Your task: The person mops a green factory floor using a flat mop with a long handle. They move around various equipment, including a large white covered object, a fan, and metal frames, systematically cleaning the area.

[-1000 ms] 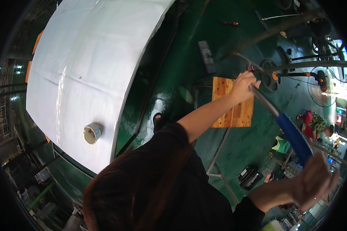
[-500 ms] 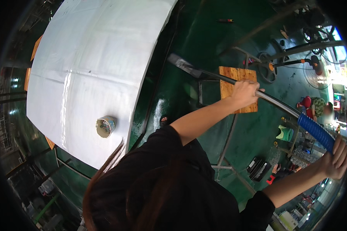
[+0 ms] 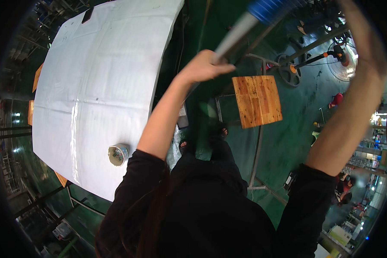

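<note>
Cup (image 3: 125,151) with small bits inside, on white table (image 3: 99,77), lower left; wooden stool (image 3: 257,101), centre right. Left hand (image 3: 202,67) curled round blue-sleeved pole (image 3: 237,35), upper centre; right hand (image 3: 365,36) blurred, grip indeterminable.

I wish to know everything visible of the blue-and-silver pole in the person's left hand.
The pole has a silver-grey tube, metal by its look, and above it a blue ribbed sleeve that reaches the picture's top edge. It slants up to the right and looks blurred. The left hand is closed around the tube. Below this hand, the lower end is not clear.
</note>
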{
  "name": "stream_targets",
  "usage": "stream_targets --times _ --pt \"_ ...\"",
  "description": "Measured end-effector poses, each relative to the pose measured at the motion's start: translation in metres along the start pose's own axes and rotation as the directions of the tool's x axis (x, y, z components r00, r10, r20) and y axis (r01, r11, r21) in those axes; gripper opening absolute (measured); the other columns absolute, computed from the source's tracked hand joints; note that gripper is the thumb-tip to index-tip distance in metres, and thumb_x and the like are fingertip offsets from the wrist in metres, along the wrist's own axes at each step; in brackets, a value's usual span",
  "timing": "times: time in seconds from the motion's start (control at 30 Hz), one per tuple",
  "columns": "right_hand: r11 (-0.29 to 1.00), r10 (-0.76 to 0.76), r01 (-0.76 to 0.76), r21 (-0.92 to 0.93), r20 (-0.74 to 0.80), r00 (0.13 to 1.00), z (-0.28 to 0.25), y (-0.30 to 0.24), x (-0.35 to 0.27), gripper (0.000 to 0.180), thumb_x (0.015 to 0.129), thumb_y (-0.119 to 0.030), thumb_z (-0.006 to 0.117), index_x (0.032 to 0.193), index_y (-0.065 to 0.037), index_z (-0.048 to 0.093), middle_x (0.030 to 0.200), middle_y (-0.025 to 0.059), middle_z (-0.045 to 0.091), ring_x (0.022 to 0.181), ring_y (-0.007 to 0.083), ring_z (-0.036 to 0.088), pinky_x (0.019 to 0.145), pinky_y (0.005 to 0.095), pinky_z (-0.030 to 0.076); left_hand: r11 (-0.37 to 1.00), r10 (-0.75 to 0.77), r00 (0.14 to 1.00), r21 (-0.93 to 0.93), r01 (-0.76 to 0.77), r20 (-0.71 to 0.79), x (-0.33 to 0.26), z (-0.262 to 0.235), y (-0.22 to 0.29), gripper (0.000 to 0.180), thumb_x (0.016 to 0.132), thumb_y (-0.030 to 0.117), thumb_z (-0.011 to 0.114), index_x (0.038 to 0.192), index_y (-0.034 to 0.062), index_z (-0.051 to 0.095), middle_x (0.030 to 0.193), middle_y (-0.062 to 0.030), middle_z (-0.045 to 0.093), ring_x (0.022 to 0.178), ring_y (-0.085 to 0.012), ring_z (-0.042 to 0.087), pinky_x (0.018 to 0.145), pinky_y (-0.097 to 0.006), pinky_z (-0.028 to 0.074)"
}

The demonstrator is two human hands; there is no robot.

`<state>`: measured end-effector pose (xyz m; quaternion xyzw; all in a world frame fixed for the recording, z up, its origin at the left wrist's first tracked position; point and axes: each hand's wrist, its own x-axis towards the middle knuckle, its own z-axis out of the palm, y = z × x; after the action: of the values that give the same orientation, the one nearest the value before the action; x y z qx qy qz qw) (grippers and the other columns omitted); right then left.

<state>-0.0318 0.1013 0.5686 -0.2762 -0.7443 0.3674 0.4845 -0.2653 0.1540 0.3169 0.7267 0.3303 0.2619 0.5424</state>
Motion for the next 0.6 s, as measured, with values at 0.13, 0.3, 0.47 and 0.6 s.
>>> stream_targets --times 0.13,0.3,0.47,0.6 --pt "0.962 0.267 -0.262 0.08 -0.058 0.962 -0.009 0.157 0.003 0.044 0.094 -0.032 0.045 0.128 -0.005 0.042 0.121 0.0078 0.053 0.113 0.0192 0.051 0.09 0.036 0.043 0.989 0.087 0.651 -0.012 -0.146 -0.754 -0.019 -0.078 -0.035 0.026 0.081 0.022 0.067 0.071 -0.0009 0.06 0.058 -0.0034 0.057 0.054 -0.0106 0.056 0.051 -0.023 0.043" --pt "0.636 0.748 -0.74 -0.218 -0.062 0.661 -0.067 0.442 -0.164 0.048 0.085 -0.041 0.06 0.119 -0.006 0.056 0.107 0.0055 0.062 0.102 0.0137 0.055 0.086 0.0277 0.044 0.983 -0.065 0.45 0.021 0.184 -0.891 -0.041 -0.072 -0.092 0.022 0.085 0.017 0.062 0.072 0.0005 0.055 0.063 -0.0052 0.058 0.058 -0.0096 0.053 0.054 -0.024 0.042" --pt "0.125 0.97 -0.582 -0.804 -0.025 0.242 -0.069 0.576 -0.254 0.072 0.087 -0.064 0.034 0.114 -0.001 0.057 0.113 0.0254 0.057 0.113 0.0362 0.05 0.098 0.0426 0.037 0.997 -0.061 0.113 -0.054 0.063 -0.992 -0.107 -0.033 -0.173 0.025 0.091 0.016 0.051 0.07 0.0026 0.05 0.07 -0.0083 0.057 0.065 -0.0139 0.052 0.078 -0.033 0.048" --pt "0.064 0.998 -0.528 -0.847 0.051 0.039 -0.052 0.588 -0.238 0.076 0.088 -0.065 0.026 0.101 0.0 0.063 0.105 0.0258 0.059 0.105 0.0396 0.053 0.092 0.0459 0.041 0.956 -0.064 0.066 -0.043 0.291 -0.996 -0.102 0.002 -0.207 0.019 0.091 0.014 0.049 0.08 0.0012 0.057 0.091 -0.0104 0.06 0.081 -0.0151 0.053 0.084 -0.03 0.042"
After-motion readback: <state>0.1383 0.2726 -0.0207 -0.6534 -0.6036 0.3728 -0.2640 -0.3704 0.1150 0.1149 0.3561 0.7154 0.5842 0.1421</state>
